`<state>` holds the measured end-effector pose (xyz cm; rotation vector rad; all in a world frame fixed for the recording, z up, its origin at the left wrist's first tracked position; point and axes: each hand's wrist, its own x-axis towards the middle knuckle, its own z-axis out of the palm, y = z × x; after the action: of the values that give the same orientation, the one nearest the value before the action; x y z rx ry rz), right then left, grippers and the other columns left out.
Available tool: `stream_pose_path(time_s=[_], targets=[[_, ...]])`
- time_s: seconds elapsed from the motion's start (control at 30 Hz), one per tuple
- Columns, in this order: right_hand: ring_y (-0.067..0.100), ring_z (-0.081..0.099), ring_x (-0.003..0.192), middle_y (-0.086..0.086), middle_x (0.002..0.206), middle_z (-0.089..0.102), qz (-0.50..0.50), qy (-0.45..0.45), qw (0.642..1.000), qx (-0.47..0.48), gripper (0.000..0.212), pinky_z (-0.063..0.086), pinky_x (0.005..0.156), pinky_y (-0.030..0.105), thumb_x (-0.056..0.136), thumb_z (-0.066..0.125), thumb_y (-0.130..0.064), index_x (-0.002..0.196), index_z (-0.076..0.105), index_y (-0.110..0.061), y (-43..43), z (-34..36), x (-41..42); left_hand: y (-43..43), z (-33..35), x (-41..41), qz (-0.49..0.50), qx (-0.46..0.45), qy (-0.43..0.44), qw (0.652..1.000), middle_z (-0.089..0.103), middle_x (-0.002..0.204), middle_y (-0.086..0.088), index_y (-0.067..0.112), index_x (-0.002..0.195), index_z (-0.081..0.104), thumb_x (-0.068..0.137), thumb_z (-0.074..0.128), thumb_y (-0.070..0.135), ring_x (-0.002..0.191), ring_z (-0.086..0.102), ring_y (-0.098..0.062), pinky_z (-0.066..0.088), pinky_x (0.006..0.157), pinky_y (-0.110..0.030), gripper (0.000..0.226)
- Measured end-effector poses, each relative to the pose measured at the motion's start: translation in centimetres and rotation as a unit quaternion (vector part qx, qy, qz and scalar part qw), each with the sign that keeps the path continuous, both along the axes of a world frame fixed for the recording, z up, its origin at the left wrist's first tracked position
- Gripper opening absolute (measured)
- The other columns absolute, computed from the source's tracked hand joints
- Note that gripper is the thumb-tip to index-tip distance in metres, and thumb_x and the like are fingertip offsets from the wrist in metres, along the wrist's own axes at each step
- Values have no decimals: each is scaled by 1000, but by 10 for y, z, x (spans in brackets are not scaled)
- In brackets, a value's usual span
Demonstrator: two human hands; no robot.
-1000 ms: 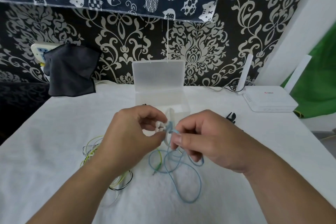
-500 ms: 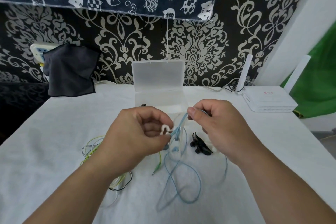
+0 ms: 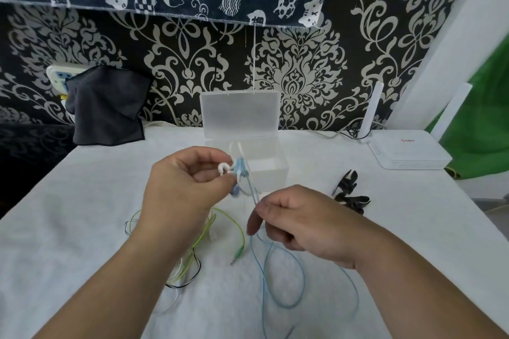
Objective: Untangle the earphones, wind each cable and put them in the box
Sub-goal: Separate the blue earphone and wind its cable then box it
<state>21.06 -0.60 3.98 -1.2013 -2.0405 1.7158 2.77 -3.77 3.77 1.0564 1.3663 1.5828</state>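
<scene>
Both hands on the blue earphones, held up just in front of the open box.
My left hand has its fingers curled, pinching the bunched top of the blue cable beside a small white piece. My right hand pinches the same cable lower down, and the slack loops on the white cloth. The green earphones lie tangled under my left wrist.

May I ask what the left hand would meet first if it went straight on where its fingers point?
Probably the open clear box, just beyond the blue earphones the left hand pinches; depth is unclear.
</scene>
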Motion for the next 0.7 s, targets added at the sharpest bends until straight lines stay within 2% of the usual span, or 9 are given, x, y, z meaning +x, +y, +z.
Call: stream_pose_path(time_s=[0.13, 0.23, 0.37, 0.47, 0.6, 0.67, 0.7], targets=[[-1, 40, 46, -16, 51, 42, 38, -15, 998, 48, 29, 30, 51, 12, 102, 53, -32, 93, 75, -15, -2, 9, 1, -1, -2, -1, 12, -6, 14, 1000, 74, 72, -13, 9, 84, 72, 76, 72, -14, 61, 69, -19, 52, 60, -21, 25], [4, 33, 49, -10, 55, 35, 31, -1, 997, 65, 29, 29, 53, 21, 101, 55, -31, 87, 76, -16, 1, 10, 5, -2, -1, 0, 9, -10, 55, 998, 74, 71, -10, 10, 83, 73, 74, 71, -16, 62, 71, -20, 53, 57, -19, 28], [12, 24, 54, 1, 60, 29, 21, 43, 999, 16, 35, 22, 51, 26, 104, 49, -27, 90, 75, -9, 0, 9, 4, -6, 2, 7, 22, 2, 190, 982, 72, 71, 12, 23, 79, 73, 72, 78, -7, 63, 66, -3, 50, 60, -10, 31], [13, 24, 54, 2, 61, 28, 21, 33, 999, 21, 33, 20, 52, 29, 104, 49, -26, 92, 74, -7, -3, 12, 2, -10, 2, 11, 28, 34, 306, 951, 69, 82, 20, 31, 80, 71, 70, 79, 0, 76, 66, 1, 47, 65, -5, 34], [13, 38, 50, 0, 54, 43, -47, -35, 984, 169, 24, 32, 51, 27, 92, 67, -28, 86, 75, -7, -1, 22, 5, -10, -1, 9, -15, 71, 395, 916, 68, 82, 16, 30, 81, 72, 67, 79, -1, 78, 66, -5, 52, 70, -13, 35], [10, 54, 48, -7, 56, 62, -124, -27, 963, 237, 13, 43, 51, 23, 89, 71, -25, 80, 77, -18, 3, 26, 9, -9, -3, 5, -39, 59, 413, 908, 68, 82, 17, 32, 81, 72, 68, 78, 0, 78, 67, -5, 53, 71, -17, 35], [8, 57, 49, -12, 58, 66, -163, -14, 952, 259, 11, 44, 49, 19, 89, 71, -22, 79, 76, -21, 5, 27, 12, -9, -3, 5, -52, 49, 417, 906, 68, 83, 18, 33, 80, 72, 68, 78, 1, 79, 67, -5, 53, 71, -17, 35]])
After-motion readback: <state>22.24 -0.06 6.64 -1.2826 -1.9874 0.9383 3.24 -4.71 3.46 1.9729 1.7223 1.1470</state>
